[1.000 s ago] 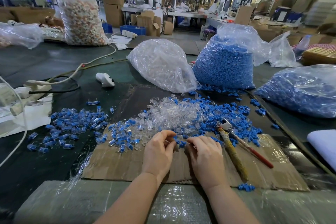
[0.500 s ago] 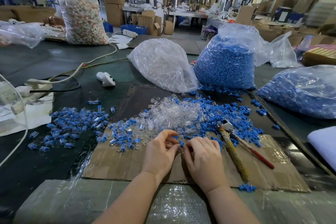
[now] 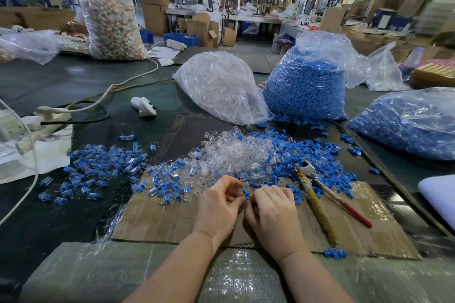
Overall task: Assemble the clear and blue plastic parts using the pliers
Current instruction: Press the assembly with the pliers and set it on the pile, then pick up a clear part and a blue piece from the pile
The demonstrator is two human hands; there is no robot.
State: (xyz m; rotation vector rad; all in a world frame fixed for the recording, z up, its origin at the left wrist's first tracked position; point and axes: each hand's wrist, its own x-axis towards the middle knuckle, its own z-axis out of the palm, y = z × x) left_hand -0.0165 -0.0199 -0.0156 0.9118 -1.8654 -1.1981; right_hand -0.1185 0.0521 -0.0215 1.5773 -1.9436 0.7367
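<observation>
On the cardboard sheet (image 3: 172, 216), left hand (image 3: 218, 206) and right hand (image 3: 275, 214) together pinching a blue part (image 3: 247, 194).

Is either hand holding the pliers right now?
No, the pliers lie on the cardboard, beside the right hand.

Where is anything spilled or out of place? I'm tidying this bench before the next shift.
A few loose blue parts lie alone at the cardboard sheet's near edge, apart from the main pile. More blue parts have spilled at the foot of the blue-filled bag. The pliers lie unused beside the right hand.
</observation>
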